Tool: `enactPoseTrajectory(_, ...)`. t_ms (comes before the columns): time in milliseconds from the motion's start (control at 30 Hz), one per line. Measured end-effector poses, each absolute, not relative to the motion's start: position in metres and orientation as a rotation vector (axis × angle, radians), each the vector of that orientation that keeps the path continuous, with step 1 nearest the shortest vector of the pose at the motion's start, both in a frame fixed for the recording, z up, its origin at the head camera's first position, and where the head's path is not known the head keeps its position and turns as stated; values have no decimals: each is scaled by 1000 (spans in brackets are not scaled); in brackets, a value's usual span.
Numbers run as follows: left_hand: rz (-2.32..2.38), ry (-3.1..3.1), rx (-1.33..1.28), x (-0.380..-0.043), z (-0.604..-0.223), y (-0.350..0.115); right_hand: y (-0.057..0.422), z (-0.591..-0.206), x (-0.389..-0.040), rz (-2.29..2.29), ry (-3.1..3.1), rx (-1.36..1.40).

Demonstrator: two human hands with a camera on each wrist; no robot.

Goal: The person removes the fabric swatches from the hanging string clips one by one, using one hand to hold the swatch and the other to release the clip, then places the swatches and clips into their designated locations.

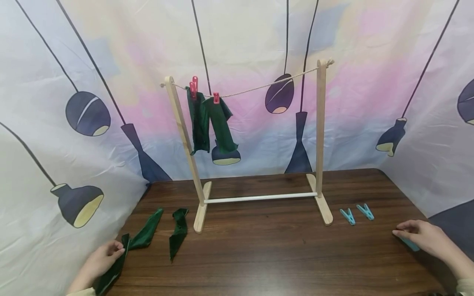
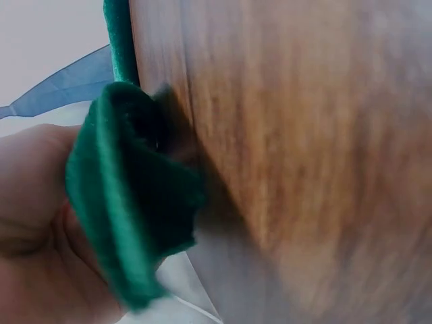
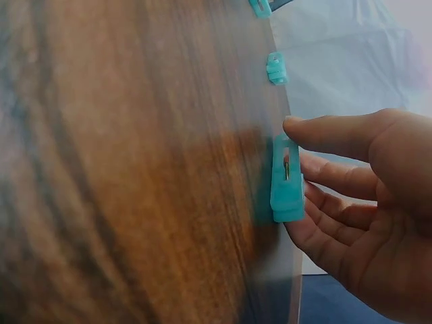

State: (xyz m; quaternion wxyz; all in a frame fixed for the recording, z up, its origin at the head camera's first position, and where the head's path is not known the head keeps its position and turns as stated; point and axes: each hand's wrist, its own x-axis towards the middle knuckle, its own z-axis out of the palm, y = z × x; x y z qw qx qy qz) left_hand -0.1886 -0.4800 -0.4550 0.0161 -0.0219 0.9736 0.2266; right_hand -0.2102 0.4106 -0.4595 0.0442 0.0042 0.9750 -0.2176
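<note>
At the table's left edge, my left hand (image 1: pixel 99 260) pinches a dark green velvety cloth strip (image 1: pixel 114 269) between thumb and fingers. The left wrist view shows that cloth (image 2: pixel 115 202) curling up in front of the palm. Just beyond it lies another green strip (image 1: pixel 148 231), with a twisted one (image 1: pixel 179 230) to its right. On the right side, the thumb and fingers of my right hand (image 1: pixel 426 236) hold a teal clothespin (image 3: pixel 287 179) low over the table. Two more teal clothespins, one nearer (image 1: pixel 348 216) and one farther right (image 1: pixel 365 211), lie beyond that hand.
A wooden rack (image 1: pixel 321 131) with a string (image 1: pixel 255 89) and a white lower bar (image 1: pixel 259 198) stands mid-table. Two green cloths (image 1: pixel 200 127) hang at its left end under red clothespins (image 1: pixel 216 98). Printed fabric (image 1: pixel 244 37) surrounds the brown table (image 1: pixel 259 246).
</note>
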Motion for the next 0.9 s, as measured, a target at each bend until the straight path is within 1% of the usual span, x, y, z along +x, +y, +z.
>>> enactPoseTrajectory(600, 618, 3035, -54, -192, -448, -479, 413, -461, -213, -689, 2962, 19)
enactPoseTrajectory(900, 646, 3099, -39, -199, -427, -479, 412, -445, -216, -653, 3087, -14)
